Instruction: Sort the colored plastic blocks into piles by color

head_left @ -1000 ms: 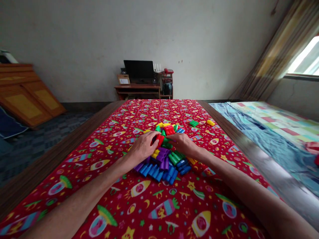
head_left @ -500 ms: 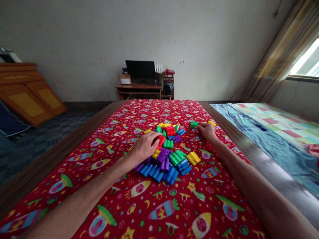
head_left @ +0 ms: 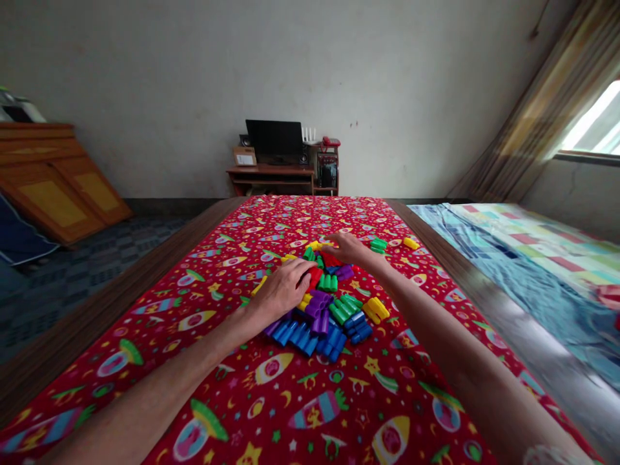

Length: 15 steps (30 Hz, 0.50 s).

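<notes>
A heap of coloured plastic toy building blocks lies on the red patterned cloth. My left hand (head_left: 283,285) rests over the heap's left side, thumb and fingers closed around a red block (head_left: 315,278). My right hand (head_left: 349,248) reaches across the far side, fingers stretched toward a yellow block (head_left: 314,245), above another red block (head_left: 331,259); its fingertips are partly hidden. Near my hands are a green block (head_left: 328,283), purple blocks (head_left: 318,303) and blue blocks (head_left: 294,337). A green block (head_left: 378,245) and a yellow block (head_left: 411,243) lie apart to the right.
The red cloth (head_left: 310,407) covers the middle of a long wooden table (head_left: 436,271). A bed (head_left: 533,245) stands along the right. Beyond the table is a desk (head_left: 271,169) with a monitor (head_left: 274,137). A wooden cabinet (head_left: 58,181) is on the left.
My right hand has left the green block at the right and moved left over the far side of the heap. My left hand stays at the red block.
</notes>
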### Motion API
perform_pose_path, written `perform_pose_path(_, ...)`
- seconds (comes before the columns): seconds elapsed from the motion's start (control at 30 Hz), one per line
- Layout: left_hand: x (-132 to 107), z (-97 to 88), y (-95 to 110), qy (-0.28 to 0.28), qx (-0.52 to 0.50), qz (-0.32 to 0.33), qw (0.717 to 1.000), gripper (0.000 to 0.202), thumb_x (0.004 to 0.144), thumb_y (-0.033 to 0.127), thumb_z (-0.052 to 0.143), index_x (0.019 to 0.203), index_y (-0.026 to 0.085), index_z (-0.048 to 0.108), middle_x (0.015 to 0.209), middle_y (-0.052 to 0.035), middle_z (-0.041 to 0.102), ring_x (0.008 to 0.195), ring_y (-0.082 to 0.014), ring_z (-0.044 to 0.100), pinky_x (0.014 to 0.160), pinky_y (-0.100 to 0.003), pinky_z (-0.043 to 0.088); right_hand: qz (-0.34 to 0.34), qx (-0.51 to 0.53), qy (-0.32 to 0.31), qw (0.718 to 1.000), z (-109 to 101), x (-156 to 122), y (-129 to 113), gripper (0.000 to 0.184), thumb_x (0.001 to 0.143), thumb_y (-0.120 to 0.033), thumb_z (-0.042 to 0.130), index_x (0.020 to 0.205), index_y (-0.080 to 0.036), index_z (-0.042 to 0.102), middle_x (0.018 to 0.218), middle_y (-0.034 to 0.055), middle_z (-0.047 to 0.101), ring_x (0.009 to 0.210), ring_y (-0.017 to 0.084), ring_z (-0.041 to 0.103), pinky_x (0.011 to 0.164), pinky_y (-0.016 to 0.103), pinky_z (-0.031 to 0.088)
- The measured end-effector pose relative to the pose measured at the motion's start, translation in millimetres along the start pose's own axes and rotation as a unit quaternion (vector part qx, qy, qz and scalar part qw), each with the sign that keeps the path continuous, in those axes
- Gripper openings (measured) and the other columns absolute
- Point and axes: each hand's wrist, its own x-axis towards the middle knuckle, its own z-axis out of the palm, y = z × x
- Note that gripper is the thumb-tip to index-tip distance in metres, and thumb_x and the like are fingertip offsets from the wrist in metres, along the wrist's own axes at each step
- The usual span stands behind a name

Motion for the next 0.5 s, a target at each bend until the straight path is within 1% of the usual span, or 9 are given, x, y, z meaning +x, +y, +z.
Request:
perform_pose_path(0.03,-0.8,0.6,0.4,-0.002,0.005,0.003,1.0,0.032,0.094,0.018,0.039,0.115,0.014,0.062,0.109,-0.011,0.067,0.103,-0.0234,0.063,0.093,-0.039,0.052,0.009,-0.017,-0.015,1.0,5.8,4.4,-5.1,0.037,0.088,-0.031,0.057,0.12,-0.016,0.066,0.114,0.0125,0.07,0.11,0.024,0.062,0.091,0.03,0.046)
perform_pose_path(0.1,-2.2,1.4,1.0,-0.005,0.013,0.01,1.0,0.033,0.094,0.017,0.038,0.116,0.013,0.061,0.11,-0.0115,0.067,0.104,-0.0241,0.062,0.095,-0.041,0.051,0.033,-0.031,-0.014,0.999,15.3,8.6,-11.7,0.039,0.087,-0.031,0.057,0.122,-0.016,0.064,0.118,0.0138,0.068,0.112,0.024,0.061,0.092,0.032,0.046)
perform_pose_path(0.17,-3.0,1.6,1.4,-0.006,0.017,0.019,1.0,0.033,0.095,0.017,0.037,0.117,0.013,0.062,0.11,-0.0118,0.067,0.104,-0.0247,0.061,0.095,-0.042,0.051,0.04,-0.02,0.01,0.999,18.9,8.0,-13.7,0.04,0.085,-0.029,0.059,0.122,-0.018,0.064,0.116,0.0122,0.069,0.11,0.024,0.062,0.09,0.031,0.047)
perform_pose_path(0.23,-3.4,1.0,1.8,-0.006,0.018,0.023,1.0,0.034,0.095,0.018,0.036,0.117,0.014,0.062,0.111,-0.0115,0.067,0.105,-0.0247,0.061,0.094,-0.043,0.051,0.032,0.004,0.039,0.999,15.3,5.6,-11.1,0.037,0.082,-0.025,0.06,0.118,-0.021,0.065,0.11,0.0086,0.071,0.103,0.022,0.064,0.087,0.03,0.048)
perform_pose_path(0.3,-3.5,0.0,2.2,-0.009,0.02,0.024,0.999,0.035,0.096,0.018,0.035,0.118,0.015,0.062,0.111,-0.0111,0.067,0.105,-0.0246,0.06,0.094,-0.043,0.051,0.034,0.031,0.073,0.996,6.1,4.0,-3.0,0.032,0.08,-0.02,0.059,0.11,-0.022,0.069,0.101,0.0062,0.073,0.096,0.021,0.066,0.084,0.029,0.048)
perform_pose_path(0.37,-3.6,-0.6,2.2,-0.014,0.024,0.025,0.999,0.036,0.097,0.019,0.034,0.119,0.014,0.061,0.113,-0.011,0.067,0.107,-0.0244,0.06,0.095,-0.042,0.05,0.065,0.066,0.119,0.989,-4.9,4.1,10.8,0.027,0.078,-0.016,0.057,0.101,-0.021,0.071,0.093,0.0056,0.074,0.09,0.021,0.067,0.08,0.029,0.049)
perform_pose_path(0.43,-3.9,-0.7,1.8,-0.017,0.026,0.028,0.999,0.036,0.098,0.019,0.033,0.12,0.014,0.061,0.114,-0.0107,0.066,0.108,-0.0239,0.06,0.096,-0.042,0.05,0.111,0.125,0.155,0.974,-13.2,5.1,28.0,0.025,0.076,-0.014,0.057,0.095,-0.019,0.071,0.085,0.0051,0.074,0.082,0.019,0.068,0.075,0.028,0.05)
perform_pose_path(0.5,-4.3,-0.3,1.2,-0.017,0.027,0.032,0.999,0.036,0.098,0.019,0.033,0.121,0.014,0.06,0.115,-0.0105,0.066,0.108,-0.0233,0.059,0.097,-0.041,0.049,0.147,0.205,0.163,0.954,-16.5,5.8,43.9,0.025,0.074,-0.011,0.057,0.095,-0.016,0.069,0.079,0.0046,0.073,0.072,0.017,0.068,0.068,0.026,0.051)
